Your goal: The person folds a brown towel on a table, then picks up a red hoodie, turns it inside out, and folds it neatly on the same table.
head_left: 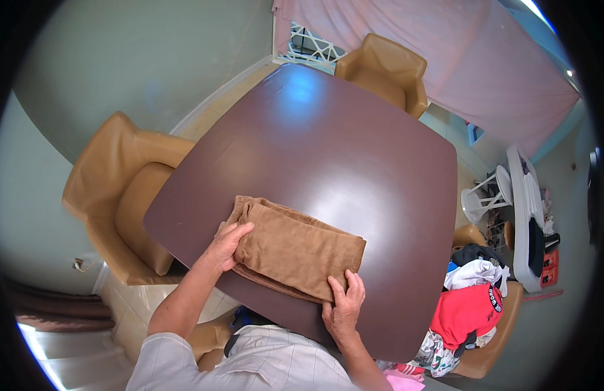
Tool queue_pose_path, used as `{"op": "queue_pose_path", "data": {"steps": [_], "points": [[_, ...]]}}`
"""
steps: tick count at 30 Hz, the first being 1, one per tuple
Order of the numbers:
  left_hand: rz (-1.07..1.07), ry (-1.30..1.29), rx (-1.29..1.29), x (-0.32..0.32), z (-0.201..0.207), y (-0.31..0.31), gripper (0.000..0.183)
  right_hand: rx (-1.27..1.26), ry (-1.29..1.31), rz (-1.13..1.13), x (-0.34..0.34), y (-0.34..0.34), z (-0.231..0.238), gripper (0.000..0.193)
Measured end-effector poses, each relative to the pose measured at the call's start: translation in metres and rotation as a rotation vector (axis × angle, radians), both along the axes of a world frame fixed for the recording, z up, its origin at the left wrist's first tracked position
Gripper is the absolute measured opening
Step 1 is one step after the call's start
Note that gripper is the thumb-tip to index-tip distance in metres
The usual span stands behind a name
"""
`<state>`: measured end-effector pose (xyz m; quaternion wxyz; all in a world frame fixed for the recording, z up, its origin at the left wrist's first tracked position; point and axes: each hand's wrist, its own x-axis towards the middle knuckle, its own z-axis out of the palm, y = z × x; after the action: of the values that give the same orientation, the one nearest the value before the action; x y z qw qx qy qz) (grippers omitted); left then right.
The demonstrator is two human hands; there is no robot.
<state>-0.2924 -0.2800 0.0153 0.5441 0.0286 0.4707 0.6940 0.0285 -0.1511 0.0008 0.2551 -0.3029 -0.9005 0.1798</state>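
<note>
A pair of brown trousers [302,246] lies folded into a long rectangle near the front edge of the dark brown table [373,156]. What looks like a gathered waistband is at its left end. My left hand [229,246] grips that end, thumb on top and the other fingers partly hidden at the edge. At the near right corner, my right hand [344,303] holds the cloth between its thumb and bent fingers. The folded layers show along the far and near edges.
Tan armchairs stand at the left [132,189] and far side [386,72]. On the right, a chair [494,352] bears a heap of clothes with a red shirt [464,316] on it. Beyond are a white stool [487,195] and a pink curtain [471,65].
</note>
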Motion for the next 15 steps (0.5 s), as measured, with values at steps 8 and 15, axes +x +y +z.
{"op": "queue_pose_path", "data": {"steps": [8,15], "points": [[-0.110,0.803,-0.293,0.011,0.020,-0.006,0.070,-0.022,-0.030,0.006,0.002,-0.002,0.000,0.061],[-0.113,1.329,-0.532,0.012,0.015,-0.003,0.078,-0.007,-0.041,0.020,0.006,0.001,-0.004,0.060]]}}
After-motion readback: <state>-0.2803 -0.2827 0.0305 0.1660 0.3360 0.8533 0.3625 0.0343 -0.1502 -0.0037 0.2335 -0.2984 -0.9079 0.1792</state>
